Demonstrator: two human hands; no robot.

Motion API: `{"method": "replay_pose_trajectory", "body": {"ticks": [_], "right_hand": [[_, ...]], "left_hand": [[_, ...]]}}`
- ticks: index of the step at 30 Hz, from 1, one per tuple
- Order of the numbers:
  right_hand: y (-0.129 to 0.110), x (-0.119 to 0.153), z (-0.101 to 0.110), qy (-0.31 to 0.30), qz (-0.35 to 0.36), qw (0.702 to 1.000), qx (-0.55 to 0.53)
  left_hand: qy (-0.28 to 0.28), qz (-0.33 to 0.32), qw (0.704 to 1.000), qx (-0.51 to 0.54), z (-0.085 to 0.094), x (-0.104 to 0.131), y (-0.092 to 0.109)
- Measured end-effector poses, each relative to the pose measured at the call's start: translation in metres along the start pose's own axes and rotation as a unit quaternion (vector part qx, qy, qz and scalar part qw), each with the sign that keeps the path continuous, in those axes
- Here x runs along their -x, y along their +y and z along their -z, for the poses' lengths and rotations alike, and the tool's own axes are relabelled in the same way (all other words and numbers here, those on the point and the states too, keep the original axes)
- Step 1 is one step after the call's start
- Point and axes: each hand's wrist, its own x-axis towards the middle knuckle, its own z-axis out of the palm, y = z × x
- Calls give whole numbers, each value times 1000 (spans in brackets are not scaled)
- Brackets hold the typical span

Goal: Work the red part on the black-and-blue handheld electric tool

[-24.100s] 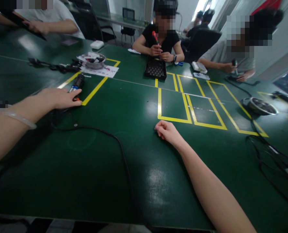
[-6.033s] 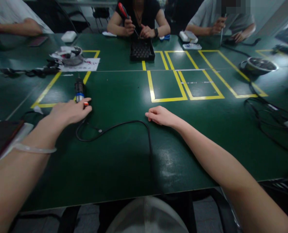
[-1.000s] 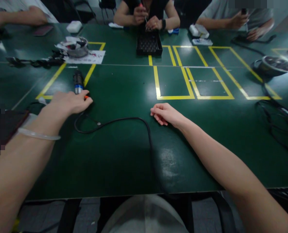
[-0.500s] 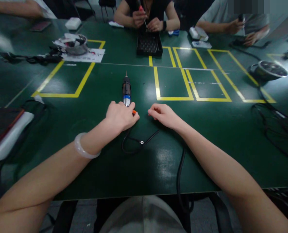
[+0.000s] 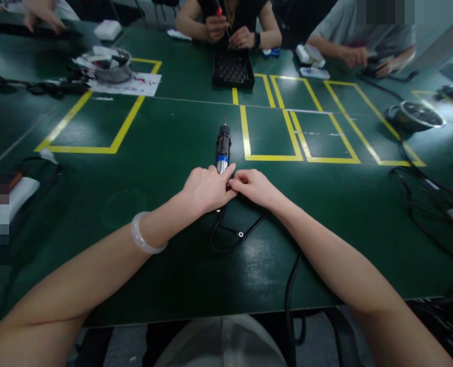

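An electric screwdriver [image 5: 223, 145] with a black body, a blue band and a silver collar lies on the green table, its thin bit pointing away from me. My left hand [image 5: 210, 189] is wrapped over its rear part, which is hidden under the palm. My right hand [image 5: 251, 184] is beside it, thumb and fingers pinched together at the tool's rear, touching my left fingertips. What the right fingers grip is too small to make out. A black cord [image 5: 220, 250] with a small ring loops on the table below my hands.
Yellow tape outlines [image 5: 272, 157] mark the table. Beyond are a black tray [image 5: 233, 71], a metal bowl [image 5: 115, 69] on paper and another bowl [image 5: 421, 114] at right. Cables [image 5: 413, 204] lie at right. Several people work across the table.
The screwdriver and my left hand have moved right, and the looped cord has shifted with them. My right hand now meets the left at the tool's rear.
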Motion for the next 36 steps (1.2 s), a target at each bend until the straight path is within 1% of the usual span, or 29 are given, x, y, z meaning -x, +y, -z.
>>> {"method": "replay_pose_trajectory", "body": {"ticks": [7,12,15,21,28,36], "right_hand": [[10,-2,-1,10,-5,995,-104],[6,1,8,-36,-53,978,-200],[4,2,11,-60,-78,967,-234],[7,3,13,-94,-85,958,-258],[6,3,12,-94,-83,959,-253],[8,1,9,-89,-76,967,-227]], "left_hand": [[-32,-48,998,4,2,-4,-13],[-46,-61,997,11,0,-8,-21],[-46,-67,997,11,-2,-9,-24],[-50,-65,996,19,0,-8,-24],[-58,-64,996,16,6,-6,-23],[-50,-58,997,23,5,-6,-22]]}}
